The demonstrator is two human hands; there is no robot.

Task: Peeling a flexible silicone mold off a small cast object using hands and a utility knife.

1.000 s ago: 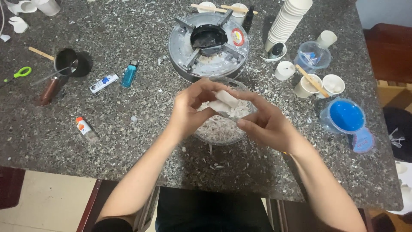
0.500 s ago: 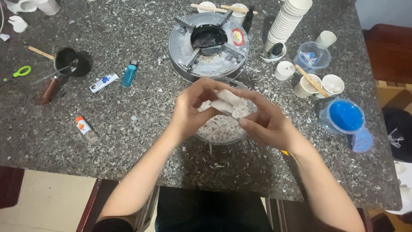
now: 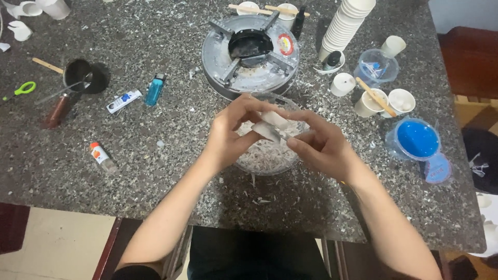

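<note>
Both hands meet above a clear glass bowl (image 3: 267, 155) that sits on the speckled grey counter (image 3: 155, 171), just in front of a round metal burner stand (image 3: 251, 54). The left hand (image 3: 231, 132) pinches one end of a white waxy chunk (image 3: 272, 127) between thumb and fingers, and the right hand (image 3: 319, 148) pinches the other end, so the piece is held in the air over the bowl, clear of its rim. The bowl is partly filled with pale white shavings (image 3: 264, 158), and more flakes lie scattered on the counter around it (thickest near the front edge).

To the left lie a blue lighter (image 3: 154, 89), a small white tube (image 3: 123, 101), a little bottle with an orange cap (image 3: 101, 157), a dark small pot (image 3: 78, 74) with a brown handle, and green-handled scissors (image 3: 18, 89). To the right stand a tall stack of white paper cups (image 3: 343, 26), several single white cups, one with a wooden stick (image 3: 374, 96) across it, a clear tub (image 3: 376, 66), and a plastic cup of bright blue stuff (image 3: 416, 139) beside its lid (image 3: 437, 168). Whether the blue stuff is liquid or solid cannot be told.
</note>
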